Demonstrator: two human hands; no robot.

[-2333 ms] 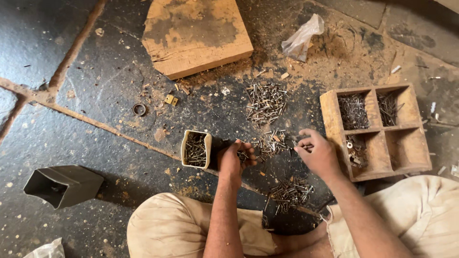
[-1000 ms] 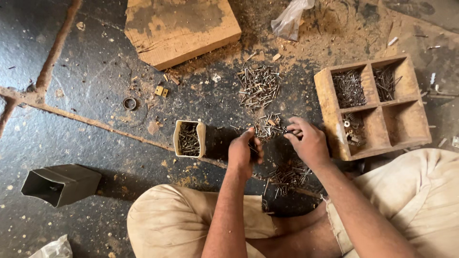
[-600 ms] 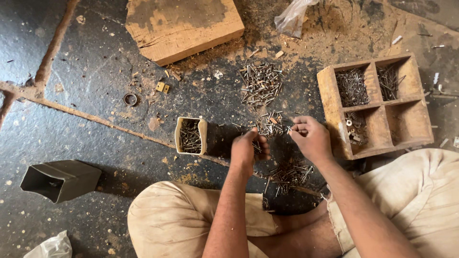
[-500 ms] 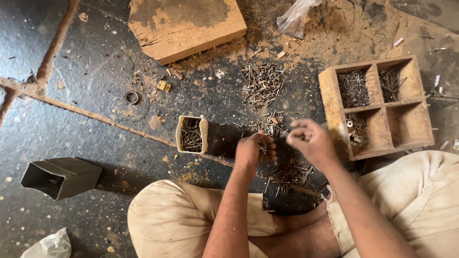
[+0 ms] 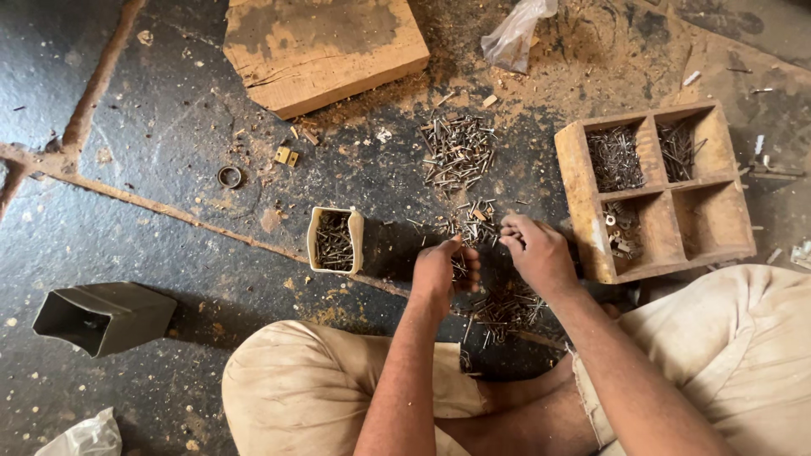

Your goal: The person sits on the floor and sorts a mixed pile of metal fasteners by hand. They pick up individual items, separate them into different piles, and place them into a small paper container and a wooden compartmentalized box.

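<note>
The person sits cross-legged on the dark stone floor (image 5: 169, 245), both hands busy over a scatter of small grey metal nails (image 5: 498, 308) lying just in front of the shins. The left hand (image 5: 443, 272) is curled, thumb and fingers closed round a small bunch of those nails; a few shafts show at the fingers. The right hand (image 5: 541, 253) hovers just beside it, fingertips drawn together as if pinching a single nail, though I cannot make out what, if anything, sits between them.

These nails look light, hard and stiff, with sharp points. They would slip and roll on the stone, so I would judge them best taken by the shaft, between thumb and forefinger, one or a few at a time; a full grab would prick.

A second, denser heap of nails (image 5: 458, 150) lies farther out on the floor, beyond both hands. To the left of the left hand, close by, stands a small cream-coloured open box (image 5: 335, 241) already partly filled with nails. To the right of the right hand, nearly touching it, sits a wooden tray with four compartments (image 5: 583, 181); the two far compartments hold nails, the near left one some mixed bits, the near right one looks bare.

A thick block of pale wood (image 5: 325, 46) lies at the far edge, a dark metal funnel-like box (image 5: 106, 317) at the left.
</note>
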